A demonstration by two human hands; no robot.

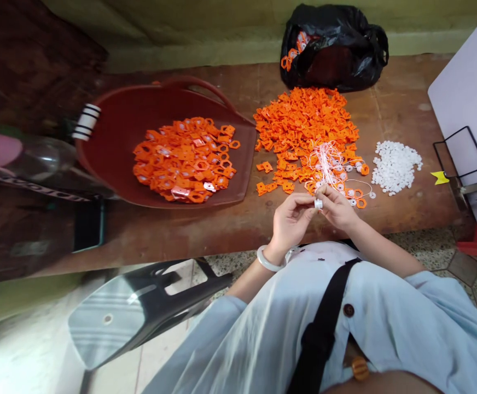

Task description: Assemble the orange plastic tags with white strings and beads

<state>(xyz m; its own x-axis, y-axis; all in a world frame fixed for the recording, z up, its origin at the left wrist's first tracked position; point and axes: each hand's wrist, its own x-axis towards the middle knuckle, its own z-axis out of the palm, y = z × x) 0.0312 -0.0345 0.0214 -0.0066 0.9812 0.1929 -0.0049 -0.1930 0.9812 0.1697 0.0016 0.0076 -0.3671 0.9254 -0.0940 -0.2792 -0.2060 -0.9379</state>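
Note:
My left hand point(291, 220) and my right hand point(337, 207) meet at the table's near edge, fingers closed. Between their fingertips is a small white plastic spool-like piece point(318, 203), and both hands pinch it. Just beyond my fingers lies a bundle of pinkish-white strings point(324, 160), with small white discs and orange rings at their ends. Behind the strings spreads a heap of orange plastic pieces point(306, 117). To the right of it is a pile of small white plastic pieces point(395, 167).
A dark red scoop-shaped basket point(111, 164) on the left holds many orange pieces. At the back stands a black plastic bag point(345, 49) with orange pieces inside. A phone point(88, 225) and a bottle point(45, 158) lie far left. Below is a grey stool point(115, 314); a white panel point(472, 109) stands right.

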